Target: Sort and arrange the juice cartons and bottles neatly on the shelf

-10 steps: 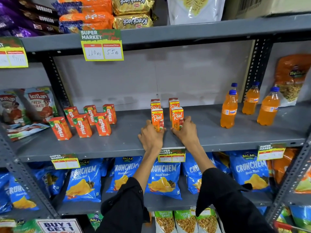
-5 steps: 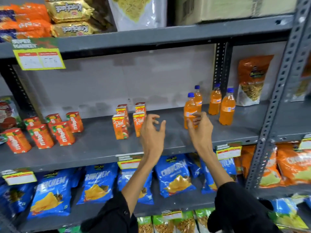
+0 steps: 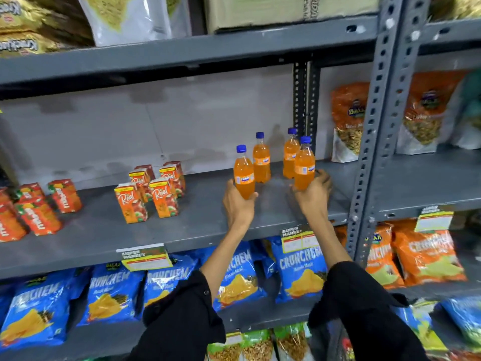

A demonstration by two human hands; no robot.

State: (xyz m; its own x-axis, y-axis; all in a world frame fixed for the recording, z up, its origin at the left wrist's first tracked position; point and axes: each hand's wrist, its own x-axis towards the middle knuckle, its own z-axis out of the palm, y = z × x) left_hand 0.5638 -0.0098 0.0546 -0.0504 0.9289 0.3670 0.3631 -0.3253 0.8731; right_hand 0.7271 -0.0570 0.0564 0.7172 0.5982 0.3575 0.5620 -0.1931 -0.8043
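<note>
Several orange soda bottles with blue caps stand on the grey middle shelf (image 3: 197, 230). My left hand (image 3: 238, 204) grips the base of the front left bottle (image 3: 244, 173). My right hand (image 3: 313, 191) grips the base of the front right bottle (image 3: 304, 165). Behind them stand two more bottles, one (image 3: 261, 158) at the left and one (image 3: 289, 155) at the right. Further left, orange Real juice cartons (image 3: 151, 190) stand in a small block. Red Maaza cartons (image 3: 41, 207) stand at the far left, partly cut off by the frame edge.
A perforated grey upright post (image 3: 374, 142) rises just right of my right hand. Orange snack bags (image 3: 347, 121) lean at the back beyond it. Blue Crunchem chip bags (image 3: 234, 272) fill the shelf below. Price tags (image 3: 144, 256) hang on the shelf's front edge.
My hands left the Real cartons and moved right to the bottles. Each hand has closed on one of the front bottles. My view has swung to the right.
</note>
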